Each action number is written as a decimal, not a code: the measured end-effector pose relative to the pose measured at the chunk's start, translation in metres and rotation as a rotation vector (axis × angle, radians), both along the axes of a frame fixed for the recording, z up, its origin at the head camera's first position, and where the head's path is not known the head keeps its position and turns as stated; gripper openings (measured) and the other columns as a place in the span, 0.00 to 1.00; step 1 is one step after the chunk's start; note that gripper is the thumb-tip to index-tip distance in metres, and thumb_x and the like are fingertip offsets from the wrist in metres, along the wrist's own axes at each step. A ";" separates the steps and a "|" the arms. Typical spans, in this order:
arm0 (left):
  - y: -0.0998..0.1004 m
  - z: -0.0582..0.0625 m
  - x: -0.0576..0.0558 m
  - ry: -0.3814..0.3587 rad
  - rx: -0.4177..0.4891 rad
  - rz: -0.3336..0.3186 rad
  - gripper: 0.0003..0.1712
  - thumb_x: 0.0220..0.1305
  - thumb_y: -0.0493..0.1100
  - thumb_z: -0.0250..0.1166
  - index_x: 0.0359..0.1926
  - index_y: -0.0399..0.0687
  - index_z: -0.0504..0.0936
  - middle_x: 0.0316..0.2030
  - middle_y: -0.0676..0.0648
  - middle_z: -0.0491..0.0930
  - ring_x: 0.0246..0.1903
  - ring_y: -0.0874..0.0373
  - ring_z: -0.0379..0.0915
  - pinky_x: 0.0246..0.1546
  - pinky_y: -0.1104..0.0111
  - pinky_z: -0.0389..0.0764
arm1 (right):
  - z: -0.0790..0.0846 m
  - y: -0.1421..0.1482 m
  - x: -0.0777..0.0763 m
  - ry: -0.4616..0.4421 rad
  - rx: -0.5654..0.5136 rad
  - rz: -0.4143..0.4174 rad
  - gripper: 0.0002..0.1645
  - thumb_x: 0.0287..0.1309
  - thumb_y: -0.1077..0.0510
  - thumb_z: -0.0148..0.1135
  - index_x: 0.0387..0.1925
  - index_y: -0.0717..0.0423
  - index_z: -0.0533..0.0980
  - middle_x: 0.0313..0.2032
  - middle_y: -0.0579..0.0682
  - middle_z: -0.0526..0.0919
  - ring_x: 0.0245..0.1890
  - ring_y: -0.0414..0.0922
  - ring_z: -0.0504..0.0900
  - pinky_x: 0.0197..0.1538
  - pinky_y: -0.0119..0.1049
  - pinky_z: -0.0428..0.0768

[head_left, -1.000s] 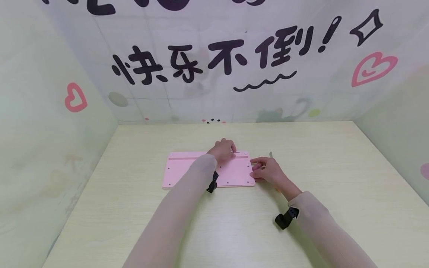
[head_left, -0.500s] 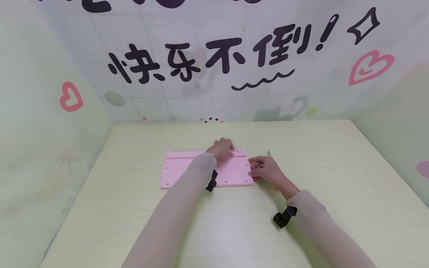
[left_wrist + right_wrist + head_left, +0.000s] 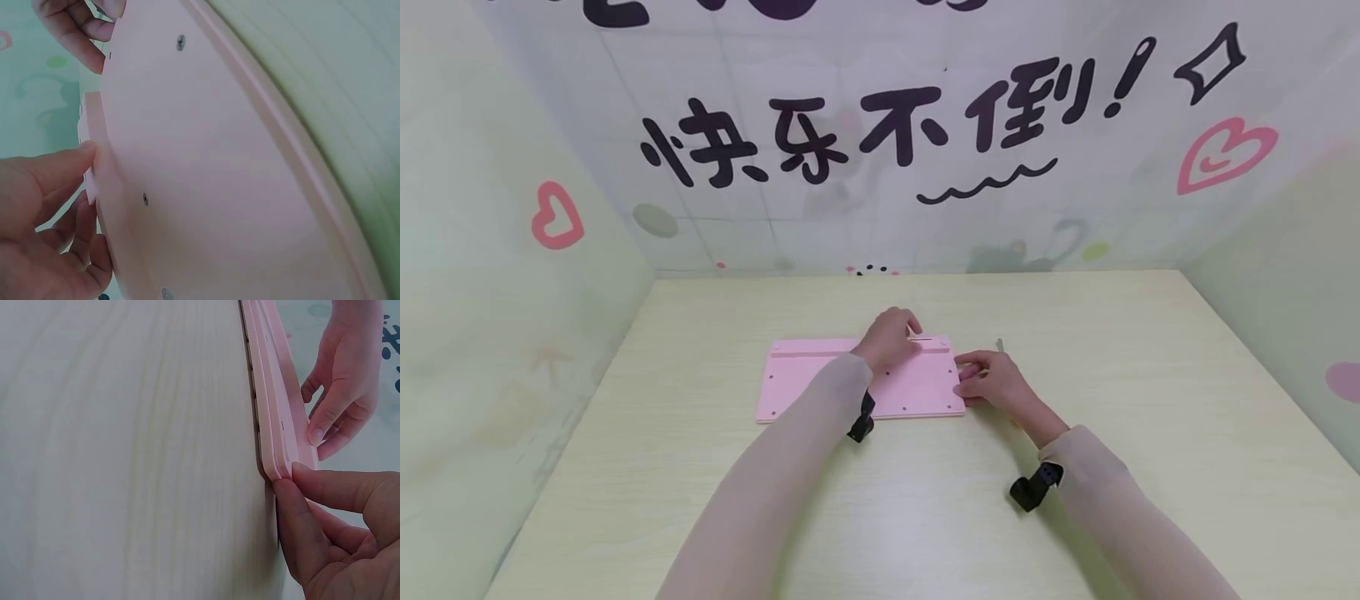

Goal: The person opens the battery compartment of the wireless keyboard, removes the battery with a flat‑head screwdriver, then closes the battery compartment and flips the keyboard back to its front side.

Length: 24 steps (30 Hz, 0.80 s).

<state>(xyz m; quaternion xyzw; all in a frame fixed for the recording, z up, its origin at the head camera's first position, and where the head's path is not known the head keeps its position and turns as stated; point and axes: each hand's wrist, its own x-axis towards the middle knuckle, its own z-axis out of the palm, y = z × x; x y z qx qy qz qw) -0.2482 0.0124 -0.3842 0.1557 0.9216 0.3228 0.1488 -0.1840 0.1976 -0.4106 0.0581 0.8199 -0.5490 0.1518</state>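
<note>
A pink keyboard lies face down, its screw-dotted back up; the gaps between its keys show along its edge in the right wrist view. A raised ridge runs along its far side. My left hand holds that ridge right of the middle, thumb on the near side and fingers curled behind. With thumb and fingers, my right hand pinches the keyboard's right end, near a corner in the right wrist view. What the left fingertips touch behind the ridge is partly hidden.
A thin grey piece sticks out behind my right hand, and a small orange bit shows beside that wrist; whether they are one thing, I cannot tell. The pale wooden table meets printed cloth walls at back and sides.
My left hand has shifted slightly left and its wrist has turned, uncovering more of a dark line on the ridge. The right hand keeps its place on the keyboard's end.
</note>
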 end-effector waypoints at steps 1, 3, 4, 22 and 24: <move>0.000 0.000 0.001 0.007 -0.003 0.003 0.10 0.59 0.36 0.63 0.43 0.43 0.79 0.39 0.47 0.71 0.39 0.55 0.66 0.43 0.68 0.69 | 0.000 0.000 0.000 0.001 -0.001 0.003 0.29 0.47 0.72 0.65 0.54 0.67 0.70 0.36 0.58 0.74 0.28 0.44 0.77 0.33 0.37 0.81; 0.000 0.001 0.002 0.018 -0.010 0.004 0.10 0.59 0.35 0.62 0.43 0.43 0.80 0.40 0.48 0.71 0.39 0.56 0.66 0.44 0.68 0.69 | -0.001 -0.001 0.000 0.002 -0.003 0.004 0.29 0.47 0.72 0.65 0.54 0.67 0.70 0.35 0.58 0.74 0.27 0.44 0.77 0.32 0.37 0.81; 0.000 0.001 0.003 0.024 -0.016 0.003 0.09 0.60 0.35 0.62 0.43 0.44 0.81 0.40 0.48 0.72 0.40 0.56 0.67 0.45 0.68 0.70 | -0.001 -0.001 0.000 0.002 -0.005 0.004 0.29 0.47 0.72 0.65 0.54 0.67 0.70 0.35 0.58 0.74 0.27 0.44 0.77 0.32 0.38 0.81; -0.011 0.012 0.001 -0.034 0.058 -0.047 0.15 0.63 0.29 0.52 0.43 0.47 0.82 0.38 0.47 0.75 0.37 0.55 0.67 0.41 0.69 0.70 | -0.002 0.000 0.002 0.008 -0.005 0.009 0.28 0.48 0.72 0.64 0.54 0.67 0.70 0.36 0.58 0.75 0.28 0.44 0.77 0.33 0.37 0.81; -0.012 0.012 -0.001 -0.048 0.080 -0.054 0.16 0.63 0.29 0.52 0.43 0.46 0.82 0.37 0.47 0.75 0.37 0.55 0.67 0.40 0.69 0.70 | -0.001 0.000 0.002 0.008 -0.004 0.005 0.28 0.48 0.71 0.64 0.54 0.66 0.70 0.36 0.58 0.74 0.28 0.44 0.77 0.33 0.37 0.81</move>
